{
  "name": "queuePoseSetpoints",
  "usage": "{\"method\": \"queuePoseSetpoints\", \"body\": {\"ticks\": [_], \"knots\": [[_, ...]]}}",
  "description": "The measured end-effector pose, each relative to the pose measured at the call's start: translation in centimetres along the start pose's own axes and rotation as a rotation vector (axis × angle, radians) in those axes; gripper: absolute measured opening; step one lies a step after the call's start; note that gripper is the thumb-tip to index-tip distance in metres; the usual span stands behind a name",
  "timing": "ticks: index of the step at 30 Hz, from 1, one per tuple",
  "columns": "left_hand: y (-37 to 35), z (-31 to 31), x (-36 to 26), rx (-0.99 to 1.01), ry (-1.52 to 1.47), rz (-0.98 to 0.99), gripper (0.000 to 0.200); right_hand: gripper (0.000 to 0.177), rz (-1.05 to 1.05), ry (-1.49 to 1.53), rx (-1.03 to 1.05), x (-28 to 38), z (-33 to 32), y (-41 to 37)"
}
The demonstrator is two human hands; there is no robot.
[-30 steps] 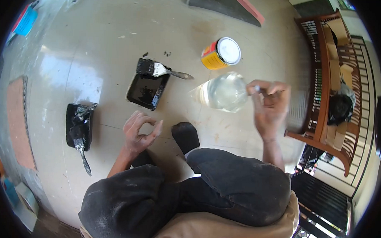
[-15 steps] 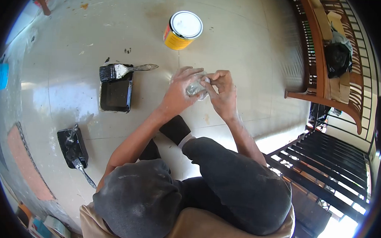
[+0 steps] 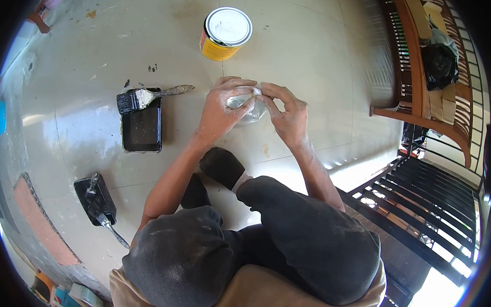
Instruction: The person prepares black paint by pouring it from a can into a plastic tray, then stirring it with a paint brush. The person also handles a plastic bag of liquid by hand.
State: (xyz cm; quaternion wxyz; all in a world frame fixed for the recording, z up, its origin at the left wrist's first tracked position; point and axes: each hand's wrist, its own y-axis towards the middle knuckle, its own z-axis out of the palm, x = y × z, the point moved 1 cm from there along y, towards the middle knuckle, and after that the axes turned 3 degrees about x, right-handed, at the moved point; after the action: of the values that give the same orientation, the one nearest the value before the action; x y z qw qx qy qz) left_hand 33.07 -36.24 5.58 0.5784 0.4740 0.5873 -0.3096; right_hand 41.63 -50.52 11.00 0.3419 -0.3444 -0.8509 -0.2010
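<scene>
"What are the hands doing?"

"Both are closed at the fingertips. The left hand (image 3: 217, 106) curls round, its thumb and fingers meeting at the white top (image 3: 257, 92) of a clear container (image 3: 252, 113). The right hand (image 3: 291, 117) pinches that same top between thumb and finger, from the other side."

"So where does the container lie from them?"

"Right under the fingertips. The white top sits between the two hands, touching both. The body spreads below it, partly behind the left thumb and fingers, so I'd call the left hand the nearer one to the body."

"And its long axis?"

"It seems to run from the top down towards the floor (image 3: 313, 58). The fingers hide too much to tell whether it's upright or tilted, or whether it touches the floor."

"What's around it?"

"Beyond the hands stands a can (image 3: 212, 48) with a yellow label and a lid (image 3: 227, 27). On the left is a black tray (image 3: 142, 133), a brush (image 3: 146, 97) laid across its far end, handle pointing right. Closer to the knees, another tray (image 3: 111, 200) holds a paint-covered brush (image 3: 104, 221). Far right there's a wooden bench (image 3: 453, 131)."
</scene>
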Motion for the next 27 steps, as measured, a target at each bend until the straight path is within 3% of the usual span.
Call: {"method": "queuePoseSetpoints", "body": {"ticks": [8, 20, 23, 27], "knots": [[0.7, 0.3, 0.0, -0.050, 0.035, 0.017, 0.016, 0.024, -0.065, -0.027, -0.148, 0.3, 1.0, 0.5], [1.2, 0.7, 0.2, -0.058, 0.052, -0.024, 0.018, 0.030, -0.454, -0.200, -0.130, -0.3, 0.9, 2.0], [0.9, 0.2, -0.3, -0.082, -0.072, -0.185, 0.019, 0.032, -0.465, -0.157, -0.116, 0.0, 1.0, 1.5], [0.1, 0.8, 0.8, -0.131, -0.060, -0.017, 0.019, 0.030, -0.303, -0.004, -0.051, -0.9, 1.1, 1.3]]}}
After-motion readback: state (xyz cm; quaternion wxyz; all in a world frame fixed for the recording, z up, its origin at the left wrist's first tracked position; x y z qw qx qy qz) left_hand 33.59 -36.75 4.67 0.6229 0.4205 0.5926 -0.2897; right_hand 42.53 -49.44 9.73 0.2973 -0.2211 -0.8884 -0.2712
